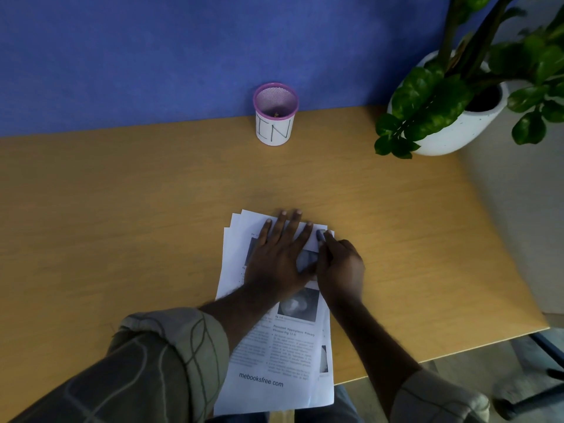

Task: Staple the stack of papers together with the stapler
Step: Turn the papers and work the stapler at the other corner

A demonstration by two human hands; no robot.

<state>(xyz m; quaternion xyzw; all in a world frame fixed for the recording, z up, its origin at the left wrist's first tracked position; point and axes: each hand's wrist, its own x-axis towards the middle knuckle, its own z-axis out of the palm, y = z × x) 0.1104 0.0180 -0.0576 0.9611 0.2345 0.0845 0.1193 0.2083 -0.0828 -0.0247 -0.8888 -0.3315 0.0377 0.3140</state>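
Observation:
A stack of printed papers [274, 377] lies on the wooden table [122, 224], slightly fanned, with its near end hanging over the front edge. My left hand [277, 254] rests flat on the upper half of the stack, fingers spread. My right hand [341, 270] is curled at the stack's top right corner, closed around a small dark stapler [321, 235]. Only the stapler's tip shows past my fingers, sitting on the paper's corner.
A pink mesh cup [274, 123] labelled "IN" stands at the back against the blue wall. A white pot with a leafy plant [457, 129] sits at the back right corner. The table's right edge [503, 254] drops off to the floor.

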